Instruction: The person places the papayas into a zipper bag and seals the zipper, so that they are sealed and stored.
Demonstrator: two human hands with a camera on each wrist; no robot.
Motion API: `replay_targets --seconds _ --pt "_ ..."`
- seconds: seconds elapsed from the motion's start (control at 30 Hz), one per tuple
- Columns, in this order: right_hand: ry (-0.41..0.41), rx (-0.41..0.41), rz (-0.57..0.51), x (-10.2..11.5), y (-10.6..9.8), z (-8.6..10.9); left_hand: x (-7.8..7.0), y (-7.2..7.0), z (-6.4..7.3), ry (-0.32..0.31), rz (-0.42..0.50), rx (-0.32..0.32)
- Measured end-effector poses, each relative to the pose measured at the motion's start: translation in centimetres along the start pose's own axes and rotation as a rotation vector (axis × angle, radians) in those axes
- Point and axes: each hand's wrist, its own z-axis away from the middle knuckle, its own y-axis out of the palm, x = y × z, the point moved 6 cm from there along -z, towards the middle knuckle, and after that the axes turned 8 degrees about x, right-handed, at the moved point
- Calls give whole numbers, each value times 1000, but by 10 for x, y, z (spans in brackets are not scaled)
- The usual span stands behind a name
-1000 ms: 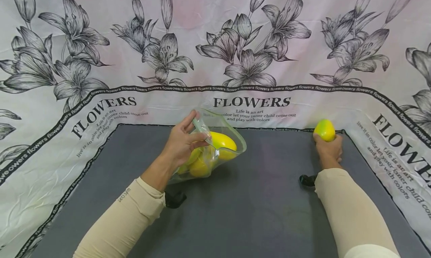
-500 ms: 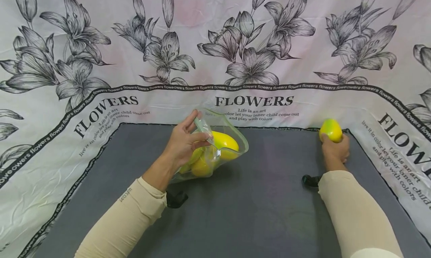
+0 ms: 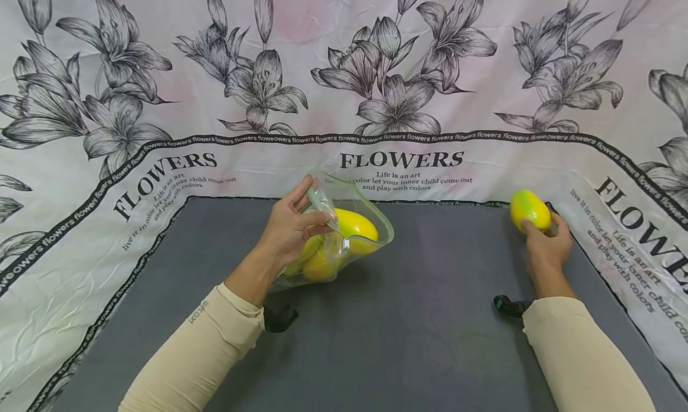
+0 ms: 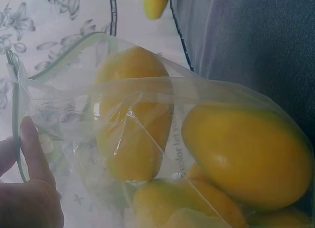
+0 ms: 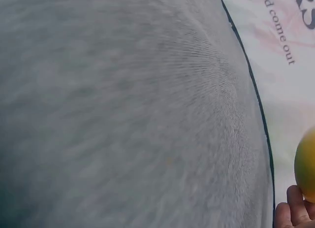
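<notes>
A clear zip bag (image 3: pixel 371 221) with a green-edged mouth hangs from my left hand (image 3: pixel 290 227), whose thumb and fingers pinch its rim. Several yellow mangoes (image 4: pixel 246 154) lie inside, seen through the plastic in the left wrist view. The bag's mouth gapes toward the right, and a white slider sits on its edge. Far to the right, near the back corner of the grey surface, my right hand (image 3: pixel 548 245) grips another mango (image 3: pixel 530 211), yellow with a green streak. In the right wrist view only fingertips (image 5: pixel 297 203) and part of this mango show.
The grey table surface (image 3: pixel 419 316) stretches beneath both arms. A white cloth (image 3: pixel 403 179) with printed flowers and lettering rises along its back and sides. Black straps (image 3: pixel 279 319) are worn at both wrists.
My right hand has shifted slightly right and nearer to me, with the mango still in its fingers and now tilted. The left hand and bag stay in place.
</notes>
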Motion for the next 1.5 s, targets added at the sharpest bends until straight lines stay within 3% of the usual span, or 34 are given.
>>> replay_targets --seconds 0.1,0.27,0.5,0.87,1.07,1.27,1.5 --pt "-29 7 -8 1 -3 7 0 1 0 3 0 4" --pt "-81 9 -116 9 -10 21 0 3 -2 -1 -9 9" --pt "-119 102 -257 17 -6 46 2 2 -2 -5 -1 -10" --pt "-301 191 -304 37 11 83 1 2 0 -2 -4 -9" --pt "-359 253 -387 47 19 101 0 2 0 -8 -9 -15" --pt "-431 291 -339 53 28 119 0 2 1 -10 -6 -19" --pt "-551 361 -405 62 38 135 0 2 1 -7 -14 -19"
